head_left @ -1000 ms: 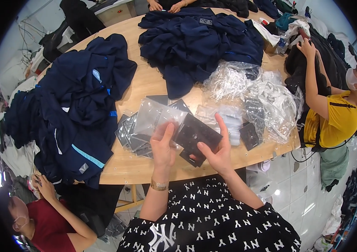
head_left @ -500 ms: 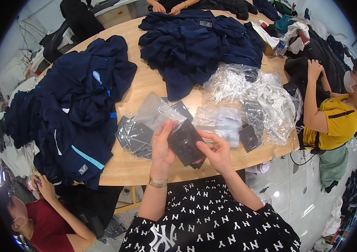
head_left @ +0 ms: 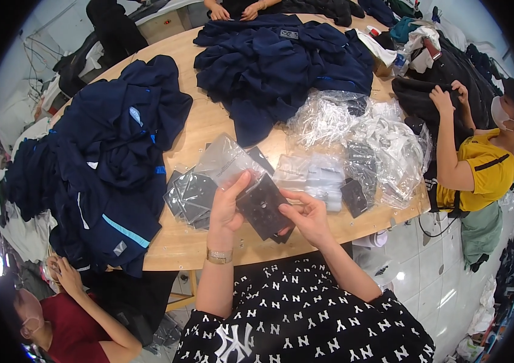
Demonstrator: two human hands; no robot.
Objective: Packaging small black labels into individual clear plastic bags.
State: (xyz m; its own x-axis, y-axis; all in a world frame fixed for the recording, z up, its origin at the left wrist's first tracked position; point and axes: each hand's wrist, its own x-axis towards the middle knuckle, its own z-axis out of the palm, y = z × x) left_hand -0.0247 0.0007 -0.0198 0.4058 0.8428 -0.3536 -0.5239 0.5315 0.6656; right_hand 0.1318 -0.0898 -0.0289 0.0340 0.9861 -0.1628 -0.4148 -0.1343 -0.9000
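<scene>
Over the table's near edge, my left hand (head_left: 227, 209) is closed around a small stack of black cards (head_left: 261, 213) and a clear plastic sleeve (head_left: 225, 158) that sticks up beyond its thumb. The top card has a small hole or light spot near its middle. Pinching the cards' right edge is my right hand (head_left: 308, 219), thumb on top and fingers partly hidden behind. Just past my left hand, a loose pile of dark cards in clear sleeves (head_left: 193, 196) lies on the table. Another dark card (head_left: 354, 197) rests to the right of my right hand.
White packets (head_left: 323, 175) and clear bags with white strings (head_left: 323, 121) lie on the wooden table (head_left: 172, 251). Navy garments are heaped at left (head_left: 106, 145) and far centre (head_left: 281, 66). Co-workers sit at right, lower left and the far side.
Both hands still grip the cards, with only a slight shift. The clear sleeve is tilted a little differently. At right, the co-worker's hands have moved apart on the black cloth.
</scene>
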